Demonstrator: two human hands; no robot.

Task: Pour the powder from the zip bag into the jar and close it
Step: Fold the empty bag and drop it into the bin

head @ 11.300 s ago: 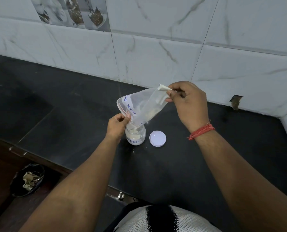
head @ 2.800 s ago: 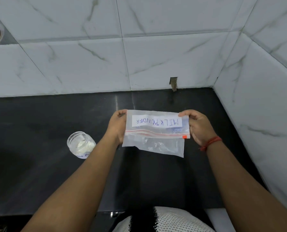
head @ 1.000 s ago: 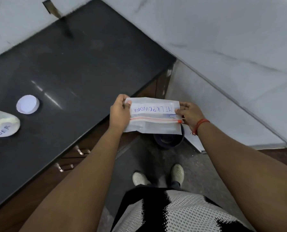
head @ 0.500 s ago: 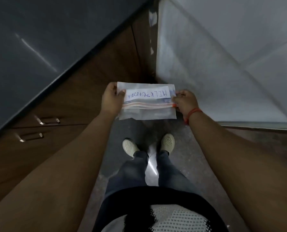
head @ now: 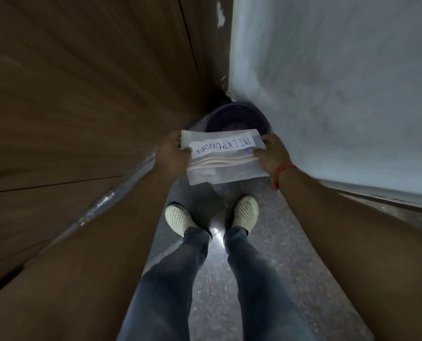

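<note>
A clear zip bag (head: 226,169) with a white label reading MILK POWDER hangs flat between my hands, above the floor. My left hand (head: 173,153) pinches its left edge and my right hand (head: 270,155) pinches its right edge. The bag looks flat, with its pink zip strip running across the middle. The jar and its lid are out of view.
A dark purple bin (head: 237,118) stands on the floor in the corner just beyond the bag. Brown wooden cabinet fronts (head: 82,94) fill the left, a pale wall (head: 340,94) the right. My feet in white shoes (head: 245,212) stand on the grey speckled floor.
The view has swung down and away from the counter to the floor. Both hands carried the bag off the counter edge toward the corner bin, which shows above the bag now.
</note>
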